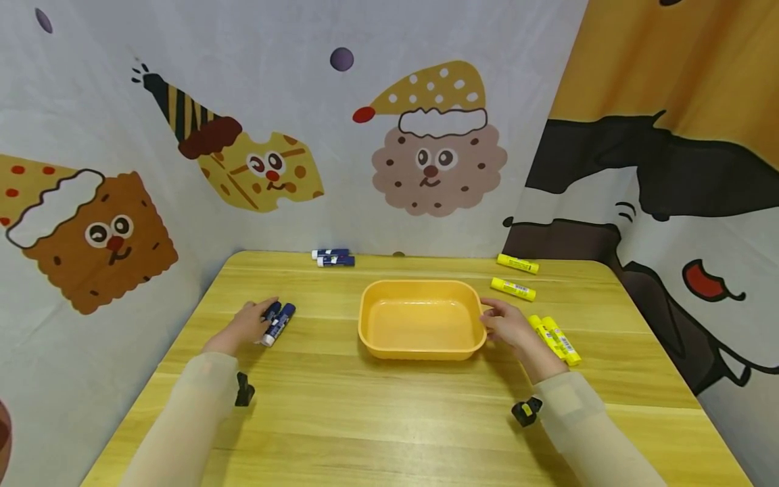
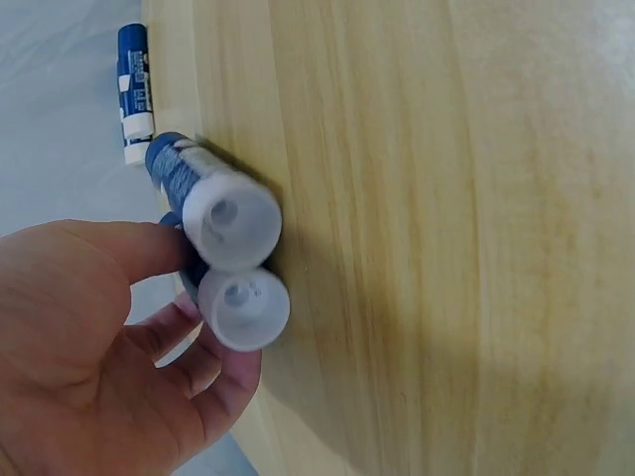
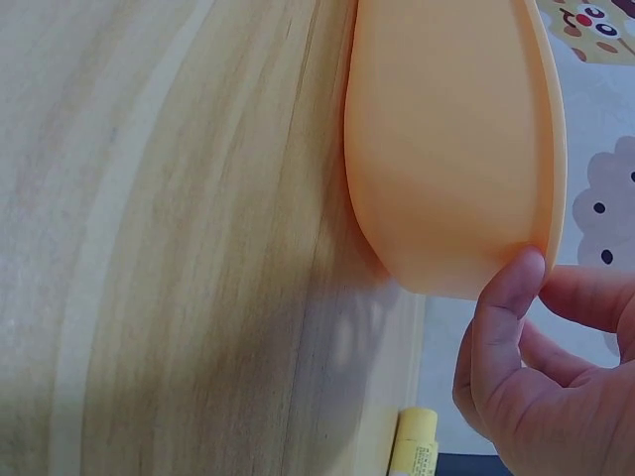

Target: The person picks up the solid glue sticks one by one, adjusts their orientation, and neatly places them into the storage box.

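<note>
Two bare hands reach over a wooden worktop [image 1: 389,426]; the left hand [image 1: 246,322] pinches a blue tube with a white end [image 2: 244,310] between thumb and curled fingers, though whether the tube is raised off the wood I cannot tell; the right hand [image 1: 511,328] pinches the right rim of a yellow-orange tray [image 1: 420,354], thumb against the outer wall.

Alongside the pinched tube, touching it, lies a second blue tube [image 1: 280,326]; the tray sits upright near the middle of the worktop, between the hands; just beside the right wrist, two yellow tubes lie side by side, an inner one [image 1: 548,336] and an outer one [image 1: 561,340].

Farther back, past the right hand, are two more yellow tubes, a nearer one [image 1: 513,289] and a farther one [image 1: 518,264], lying apart; at the far edge, left of the tray, another two blue tubes lie close together, one in front [image 1: 336,261] and one behind [image 1: 331,253]; beyond them hangs a pale backdrop [image 1: 274,81] printed with cartoon biscuits and cheese in party hats.

The work looks barely under way; the grips on tray and tube are in place, but all eight tubes are outside the tray; six have no hand near enough to hold them, so most of the handling seems left.
</note>
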`<state>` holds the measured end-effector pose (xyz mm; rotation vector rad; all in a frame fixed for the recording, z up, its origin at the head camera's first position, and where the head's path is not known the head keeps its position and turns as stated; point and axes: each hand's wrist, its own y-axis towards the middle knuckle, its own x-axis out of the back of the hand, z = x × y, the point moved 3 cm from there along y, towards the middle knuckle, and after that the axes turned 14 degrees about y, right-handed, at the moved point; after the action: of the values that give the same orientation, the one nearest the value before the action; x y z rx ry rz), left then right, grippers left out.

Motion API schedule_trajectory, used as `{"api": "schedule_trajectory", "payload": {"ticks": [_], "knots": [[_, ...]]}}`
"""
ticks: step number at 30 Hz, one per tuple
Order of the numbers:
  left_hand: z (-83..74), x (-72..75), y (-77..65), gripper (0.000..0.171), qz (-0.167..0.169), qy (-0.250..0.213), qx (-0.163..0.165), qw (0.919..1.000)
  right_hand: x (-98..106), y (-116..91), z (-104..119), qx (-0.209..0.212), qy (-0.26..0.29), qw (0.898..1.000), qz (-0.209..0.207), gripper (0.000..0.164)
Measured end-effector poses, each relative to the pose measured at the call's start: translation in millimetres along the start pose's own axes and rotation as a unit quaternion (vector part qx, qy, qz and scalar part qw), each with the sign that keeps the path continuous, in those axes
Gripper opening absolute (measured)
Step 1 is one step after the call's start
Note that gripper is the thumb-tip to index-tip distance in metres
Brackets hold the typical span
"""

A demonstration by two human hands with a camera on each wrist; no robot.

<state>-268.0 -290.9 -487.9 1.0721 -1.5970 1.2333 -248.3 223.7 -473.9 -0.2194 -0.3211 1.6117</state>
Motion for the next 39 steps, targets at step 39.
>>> {"api": "schedule_trajectory", "payload": {"ticks": [39], "knots": [[-57.0, 41.8, 0.2, 0.063, -0.136, -0.137, -0.007, 0.9812, 2.0, 2.9, -1.9, -0.014, 0.017, 1.000, -0.003, 0.051]]}}
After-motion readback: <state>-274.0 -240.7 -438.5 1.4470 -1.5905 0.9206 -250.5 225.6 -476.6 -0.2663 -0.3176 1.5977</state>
